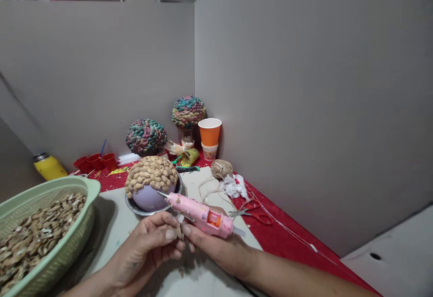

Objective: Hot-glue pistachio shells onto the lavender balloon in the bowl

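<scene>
My right hand (223, 247) is wrapped round a pink hot glue gun (199, 213), its nozzle pointing left with a glue stick poking from the back. A small peanut shell piece (180, 231) is pinched in the fingers of my left hand (145, 247); my right thumb also touches it. Just beyond my hands, a lilac ball (150, 197) sits in a metal bowl (179, 186). Rows of peanut shells (152, 173) cover its top, while its lower front is bare. The glue gun's tip is in front of the ball; contact between them cannot be told.
A green basket (91, 193) of peanut shells stands left. Behind are two coloured shell-covered balls (147, 136), paper cups (209, 134), red cups (110, 161) and a yellow bottle (50, 167). Twine (221, 169), crumpled tissue (234, 186) and scissors (252, 213) lie right, by a grey partition (304, 107).
</scene>
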The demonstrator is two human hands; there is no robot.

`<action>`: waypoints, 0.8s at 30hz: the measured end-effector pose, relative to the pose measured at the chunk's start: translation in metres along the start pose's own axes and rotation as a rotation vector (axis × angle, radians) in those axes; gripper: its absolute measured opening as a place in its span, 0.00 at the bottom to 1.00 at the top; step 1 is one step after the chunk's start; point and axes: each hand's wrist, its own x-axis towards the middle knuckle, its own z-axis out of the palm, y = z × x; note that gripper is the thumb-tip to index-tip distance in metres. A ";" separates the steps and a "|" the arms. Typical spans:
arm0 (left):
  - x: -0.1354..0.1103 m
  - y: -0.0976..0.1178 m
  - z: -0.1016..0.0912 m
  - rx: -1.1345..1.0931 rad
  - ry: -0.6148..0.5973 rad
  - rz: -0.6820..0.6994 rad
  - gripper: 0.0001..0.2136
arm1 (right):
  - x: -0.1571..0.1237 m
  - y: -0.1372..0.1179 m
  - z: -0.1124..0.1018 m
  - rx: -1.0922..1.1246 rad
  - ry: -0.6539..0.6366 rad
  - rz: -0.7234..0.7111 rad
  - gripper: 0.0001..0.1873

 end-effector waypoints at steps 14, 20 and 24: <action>-0.008 -0.007 -0.006 0.072 -0.039 0.034 0.07 | -0.002 -0.005 0.005 0.071 -0.070 0.094 0.16; -0.006 -0.007 -0.008 0.027 -0.070 0.006 0.09 | 0.001 -0.013 0.004 0.068 -0.091 0.128 0.24; -0.005 -0.008 -0.013 0.006 -0.068 -0.019 0.08 | 0.000 -0.006 0.004 0.108 -0.129 0.215 0.25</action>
